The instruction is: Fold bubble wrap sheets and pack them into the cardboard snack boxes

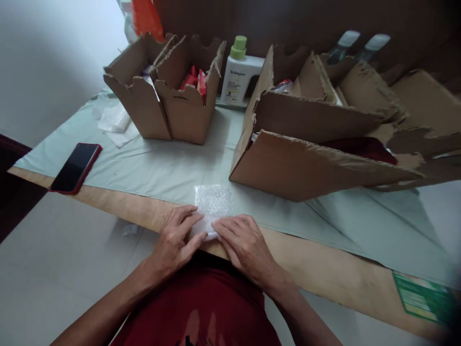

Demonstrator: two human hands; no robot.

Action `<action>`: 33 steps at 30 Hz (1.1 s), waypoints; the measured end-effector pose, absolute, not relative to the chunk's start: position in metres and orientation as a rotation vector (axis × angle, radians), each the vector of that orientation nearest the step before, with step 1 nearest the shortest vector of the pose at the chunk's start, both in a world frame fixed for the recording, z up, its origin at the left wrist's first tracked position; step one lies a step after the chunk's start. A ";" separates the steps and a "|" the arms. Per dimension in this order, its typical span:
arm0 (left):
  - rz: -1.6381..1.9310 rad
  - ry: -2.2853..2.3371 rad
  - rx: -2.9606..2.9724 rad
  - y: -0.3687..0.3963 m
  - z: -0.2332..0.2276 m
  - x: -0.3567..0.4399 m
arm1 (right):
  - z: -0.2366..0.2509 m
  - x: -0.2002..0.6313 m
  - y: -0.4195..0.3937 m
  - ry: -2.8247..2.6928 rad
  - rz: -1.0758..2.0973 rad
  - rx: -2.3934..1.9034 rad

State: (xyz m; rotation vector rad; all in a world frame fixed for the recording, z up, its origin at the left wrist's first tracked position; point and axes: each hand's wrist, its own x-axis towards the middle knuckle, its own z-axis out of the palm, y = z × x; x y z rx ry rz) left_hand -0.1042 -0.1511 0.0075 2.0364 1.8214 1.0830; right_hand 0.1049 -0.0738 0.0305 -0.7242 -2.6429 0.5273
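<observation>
Lying under both hands (212, 240), bubble wrap (213, 204) at table edge (118, 204).

The person wears a dark red shirt with a black print, forearms bare, no rings or watch.

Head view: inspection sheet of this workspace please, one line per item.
Surface: table with a pale green sheet over it, bare wood along the near edge.
Job's things: bubble wrap piece lying flat at the near edge.
Clutter: red phone, two small cardboard boxes, large torn cardboard box, white bottle with green cap, plastic bags.
Hands: left hand and right hand both press on the wrap's near end, fingers flat.
Cables: nothing seen.
Surroundings: white wall on the left, pale floor below.
</observation>
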 end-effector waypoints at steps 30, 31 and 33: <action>1.323 1.228 0.875 -0.130 0.017 -0.052 | 0.025 0.094 -0.086 -1.876 1.255 -1.110; 1.325 1.246 0.882 -0.130 0.016 -0.051 | 0.027 0.098 -0.085 -1.882 1.254 -1.110; 1.336 1.315 0.932 -0.129 0.017 -0.051 | 0.032 0.108 -0.080 -1.919 1.149 -1.111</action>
